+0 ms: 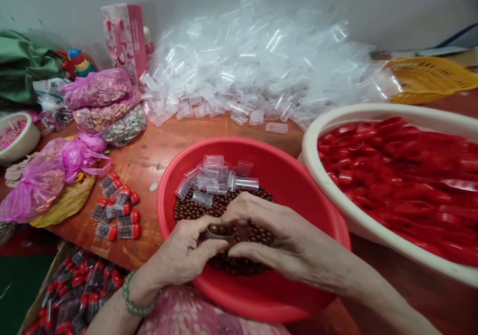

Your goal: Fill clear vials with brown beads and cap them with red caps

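My left hand (186,250) is closed around a clear plastic tube (220,234), its open end showing brown balls inside. My right hand (276,238) curves in from the other side, its fingers and thumb bent close to the tube; what lies between them is partly hidden. Both hands are over a red basin (287,302) holding a layer of small brown balls (197,210). Several empty clear tubes (214,178) lie on the balls at the basin's far side.
At right stands a white tub (313,141) of red plastic pieces (392,175). Behind is a heap of clear tubes (257,71). Filled red-capped tubes (119,208) lie at left, with more in a box (74,295) below. Pink bags (100,93) and a yellow basket (429,76) stand farther off.
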Demonstrator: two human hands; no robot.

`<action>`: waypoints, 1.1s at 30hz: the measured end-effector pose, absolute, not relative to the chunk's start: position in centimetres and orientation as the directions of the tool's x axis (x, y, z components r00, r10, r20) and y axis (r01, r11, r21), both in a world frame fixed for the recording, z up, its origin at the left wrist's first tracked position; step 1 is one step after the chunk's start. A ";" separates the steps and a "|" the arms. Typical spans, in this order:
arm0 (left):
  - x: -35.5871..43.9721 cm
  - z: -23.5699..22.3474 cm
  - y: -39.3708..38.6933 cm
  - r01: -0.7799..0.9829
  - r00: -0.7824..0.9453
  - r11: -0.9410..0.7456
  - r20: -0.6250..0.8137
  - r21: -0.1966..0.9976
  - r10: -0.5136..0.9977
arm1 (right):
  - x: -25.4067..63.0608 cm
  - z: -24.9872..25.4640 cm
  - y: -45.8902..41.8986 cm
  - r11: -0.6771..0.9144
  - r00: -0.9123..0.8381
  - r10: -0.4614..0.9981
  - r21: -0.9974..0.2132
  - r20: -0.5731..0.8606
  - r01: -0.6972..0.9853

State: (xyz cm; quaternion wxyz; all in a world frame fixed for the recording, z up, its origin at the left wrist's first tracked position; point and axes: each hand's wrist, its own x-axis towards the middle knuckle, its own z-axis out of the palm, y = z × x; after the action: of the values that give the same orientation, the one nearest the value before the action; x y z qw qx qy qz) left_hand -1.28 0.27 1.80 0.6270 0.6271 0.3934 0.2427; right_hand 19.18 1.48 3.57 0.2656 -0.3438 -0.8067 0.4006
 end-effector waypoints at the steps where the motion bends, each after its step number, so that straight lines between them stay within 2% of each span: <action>1: -1.3 1.8 0.3 0.199 0.591 0.082 -0.187 0.977 0.785 | 19.0 3.7 1.5 0.457 -0.653 0.741 -0.829 0.156 0.321; 7: -1.7 1.3 0.5 0.200 0.658 0.057 -0.177 0.978 0.732 | 17.9 3.9 1.8 0.484 -0.730 0.676 -0.805 0.097 0.342; 11: -1.9 0.8 0.6 0.165 0.663 0.099 -0.185 0.981 0.726 | 17.9 3.2 2.1 0.475 -0.730 0.679 -0.807 0.083 0.350; 15: -1.8 0.6 1.1 0.126 0.634 0.181 -0.220 0.975 0.741 | 18.4 2.4 2.2 0.446 -0.690 0.719 -0.820 0.089 0.359; 20: -2.3 1.3 1.2 0.081 0.596 0.327 -0.308 0.942 0.742 | 20.2 4.0 1.0 0.351 -0.624 0.779 -0.784 -0.059 0.513; 23: -3.0 1.7 1.6 0.061 0.602 0.279 -0.258 0.958 0.756 | 22.9 5.5 0.5 0.322 -0.530 0.847 -0.750 -0.044 0.577; 25: -3.3 1.7 2.2 0.007 0.660 0.237 -0.183 0.972 0.729 | 26.0 6.1 0.6 0.243 -0.365 0.930 -0.685 -0.036 0.687; 28: -3.4 1.6 2.5 0.178 0.639 0.098 -0.190 0.979 0.745 | 31.6 5.8 1.7 0.025 -0.063 0.996 -0.485 -0.063 0.874; 30: -3.6 1.6 2.4 0.297 0.580 0.033 -0.207 0.954 0.788 | 35.0 4.8 3.0 -0.057 0.020 0.995 -0.401 -0.096 0.914; 33: -4.2 1.5 2.1 0.358 0.505 0.060 -0.247 0.932 0.827 | 37.9 2.4 5.2 -0.097 0.043 0.981 -0.287 -0.187 0.953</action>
State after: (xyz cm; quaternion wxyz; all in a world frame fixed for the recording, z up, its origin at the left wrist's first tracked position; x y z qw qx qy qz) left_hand -4.20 2.09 1.51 0.5698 0.6541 0.4529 0.2059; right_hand 37.93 5.23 2.45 0.0422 -0.7210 -0.6707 0.1687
